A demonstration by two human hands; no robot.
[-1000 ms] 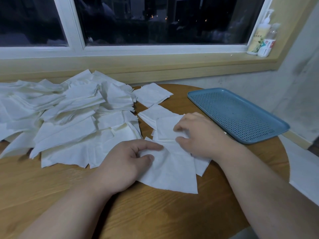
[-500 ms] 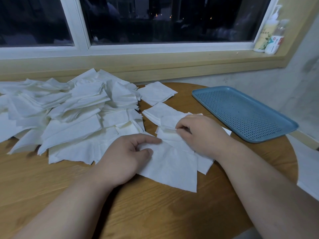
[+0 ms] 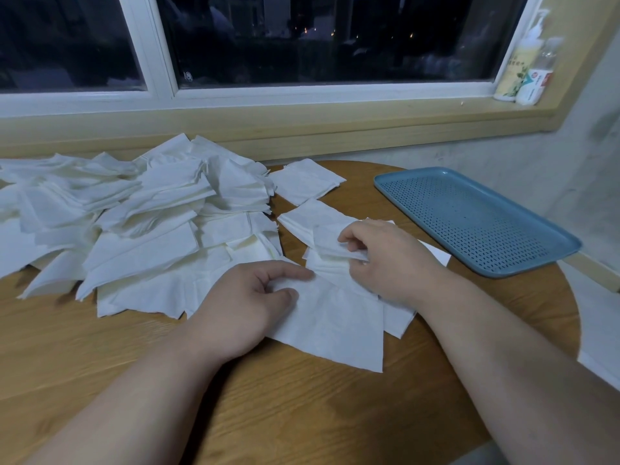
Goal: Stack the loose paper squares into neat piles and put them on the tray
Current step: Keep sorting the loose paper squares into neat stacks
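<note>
A big heap of loose white paper squares (image 3: 134, 216) covers the left half of the round wooden table (image 3: 302, 414). In front of me lie a few overlapping squares (image 3: 335, 317). My left hand (image 3: 245, 307) rests on the nearest square, its thumb and forefinger curled at the sheet's edge. My right hand (image 3: 385, 260) pinches the edge of a thin bunch of squares (image 3: 330, 243) just above it. A blue perforated tray (image 3: 476, 219) sits at the right with nothing on it.
One small stack of squares (image 3: 305, 181) lies apart at the back of the table. Two bottles (image 3: 526, 72) stand on the window sill at the far right. A wall runs close behind the tray, and the table's edge curves away on the right.
My right hand has curled its fingers tighter round the squares' edge and lifted it slightly. My left hand stays on the near square. The camera has shifted a little.
</note>
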